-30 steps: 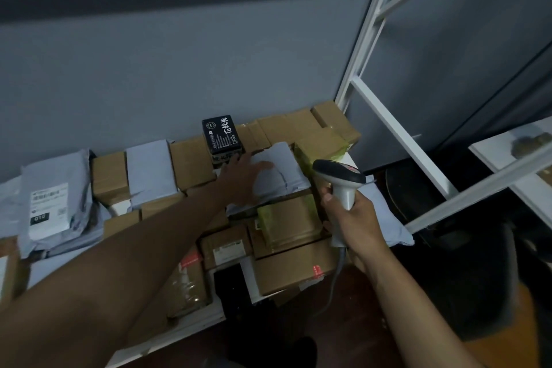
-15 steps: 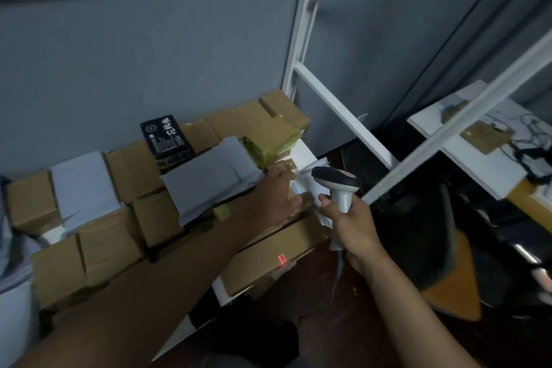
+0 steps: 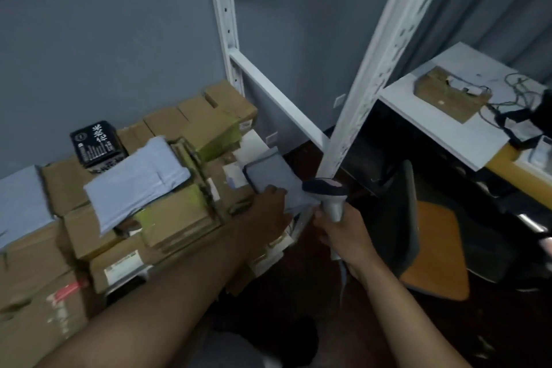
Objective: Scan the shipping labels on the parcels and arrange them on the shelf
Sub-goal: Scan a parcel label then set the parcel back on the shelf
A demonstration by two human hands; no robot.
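Note:
Several cardboard parcels (image 3: 176, 221) and a pale grey mailer bag (image 3: 134, 182) lie stacked on the low white shelf (image 3: 254, 143). A black box with white writing (image 3: 97, 143) stands at the back. My left hand (image 3: 265, 212) grips a grey flat parcel (image 3: 270, 176) at the right end of the pile, thumb on its top. My right hand (image 3: 343, 230) holds a handheld barcode scanner (image 3: 327, 191) by its handle, its dark head just right of the grey parcel. The scanner's cable hangs below my wrist.
White shelf uprights (image 3: 379, 63) and a diagonal brace (image 3: 277, 101) rise right of the pile. A white table (image 3: 448, 125) with a brown box (image 3: 448, 95) and cables stands at the right. A dark chair with an orange seat (image 3: 433, 251) is beside my right arm.
The view has swung right. My left hand moved from the grey mailer bag in the middle to the right end of the pile and took hold of a grey flat parcel. The scanner stays in my right hand.

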